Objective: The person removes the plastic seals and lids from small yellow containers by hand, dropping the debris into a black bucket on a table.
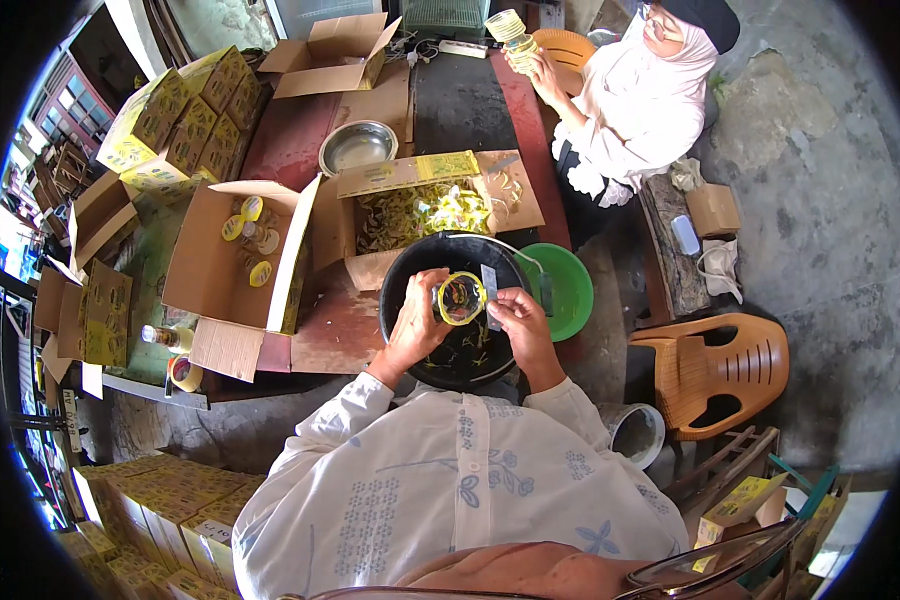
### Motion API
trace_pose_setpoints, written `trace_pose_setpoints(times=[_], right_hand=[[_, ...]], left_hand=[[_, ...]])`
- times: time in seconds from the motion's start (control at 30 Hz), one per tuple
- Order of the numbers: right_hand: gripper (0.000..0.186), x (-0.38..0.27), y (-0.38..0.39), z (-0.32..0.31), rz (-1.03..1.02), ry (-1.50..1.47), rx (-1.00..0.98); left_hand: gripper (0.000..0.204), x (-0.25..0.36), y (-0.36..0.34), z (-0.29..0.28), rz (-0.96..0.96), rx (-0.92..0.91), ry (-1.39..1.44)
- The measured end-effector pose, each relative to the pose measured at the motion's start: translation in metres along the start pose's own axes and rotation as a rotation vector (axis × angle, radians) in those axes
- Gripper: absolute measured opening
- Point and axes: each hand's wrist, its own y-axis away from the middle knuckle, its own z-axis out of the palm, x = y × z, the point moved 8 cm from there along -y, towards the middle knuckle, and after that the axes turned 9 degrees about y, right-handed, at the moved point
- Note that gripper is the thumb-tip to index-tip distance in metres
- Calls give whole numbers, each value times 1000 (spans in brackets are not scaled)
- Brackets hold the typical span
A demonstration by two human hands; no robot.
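My left hand (416, 325) is wrapped round a clear jar (462, 299) with a yellow rim, tilted so its mouth faces up. Pinched in my right hand (526, 326) is a flat grey metal blade (489, 288), close against the jar's right side. Both hands are above a black bucket (394, 275), which has thin yellowish shreds inside. Just beyond it, a low carton (358, 183) holds a heap of yellow and green strips. A green basin (577, 292) stands to the right of the bucket, partly hidden by it.
An open carton (210, 245) with yellow-lidded jars stands left, two more jars (183, 372) near it. A steel bowl (358, 147) lies behind. Stacked yellow boxes (175, 125) rise far left. Right are an orange chair (715, 375) and another person (640, 110) holding jars.
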Motion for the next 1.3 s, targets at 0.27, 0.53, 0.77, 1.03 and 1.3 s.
trace_pose_setpoints(times=[0.27, 0.53, 0.77, 1.03, 1.3], right_hand=[[18, 0, -17, 1, 131, -121, -93], [14, -1, -21, -7, -125, 93, 36], [11, -56, 33, 20, -596, 648, 263], [20, -55, 58, 40, -797, 814, 305], [24, -49, 65, 50, -813, 945, 317]], left_hand=[[68, 13, -2, 7, -25, -116, 99], [25, 15, 11, 8, -65, -128, -107], [14, 10, 18, -3, -78, 25, -329], [12, 21, 15, 2, -98, -66, -329], [16, 22, 19, 6, -94, -116, -329]])
